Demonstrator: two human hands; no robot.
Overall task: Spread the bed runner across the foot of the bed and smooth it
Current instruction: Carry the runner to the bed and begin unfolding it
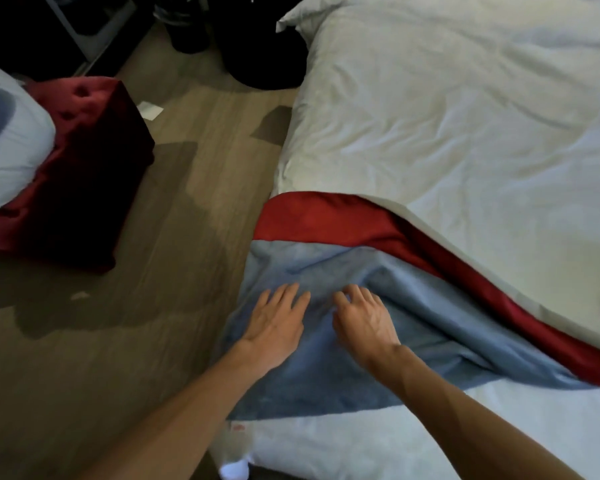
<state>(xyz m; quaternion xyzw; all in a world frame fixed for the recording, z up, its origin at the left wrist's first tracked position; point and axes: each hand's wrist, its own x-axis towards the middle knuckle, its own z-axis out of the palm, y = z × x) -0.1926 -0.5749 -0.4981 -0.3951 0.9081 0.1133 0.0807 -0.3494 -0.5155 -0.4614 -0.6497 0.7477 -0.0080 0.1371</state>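
Wood-grain floor, tufted red velvet ottoman at left. Bed runner (soft blue, glossy red band) rumpled on near corner of bed. Left hand flat on it, fingers straight; right hand: fingers arched onto a fold, grip unclear. Wrinkled white duvet beyond.
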